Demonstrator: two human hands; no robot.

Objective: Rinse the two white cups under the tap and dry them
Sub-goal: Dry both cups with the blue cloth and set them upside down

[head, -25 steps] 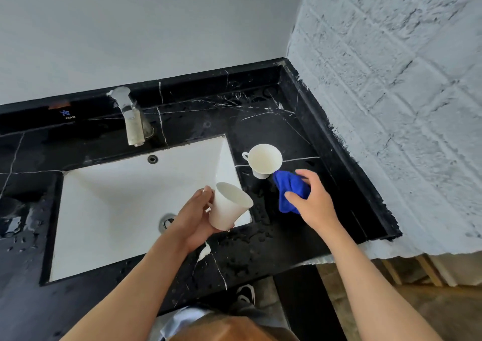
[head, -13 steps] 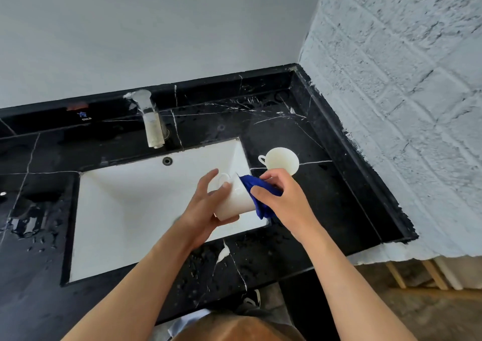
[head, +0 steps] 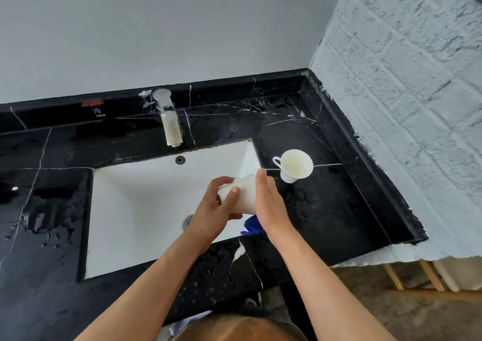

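Head view: black marble table [head: 326,210] wet with drops, white sink [head: 146,210] set in, tap [head: 170,124] behind. Left hand [head: 216,215] gripped white cup [head: 243,195], held tilted over sink's right edge. Right hand [head: 268,205] pressed against cup's other side, fingers straight; blue cloth [head: 251,225] showed beneath its palm. Second white cup [head: 294,167] stood on table right of sink, apart from hands.
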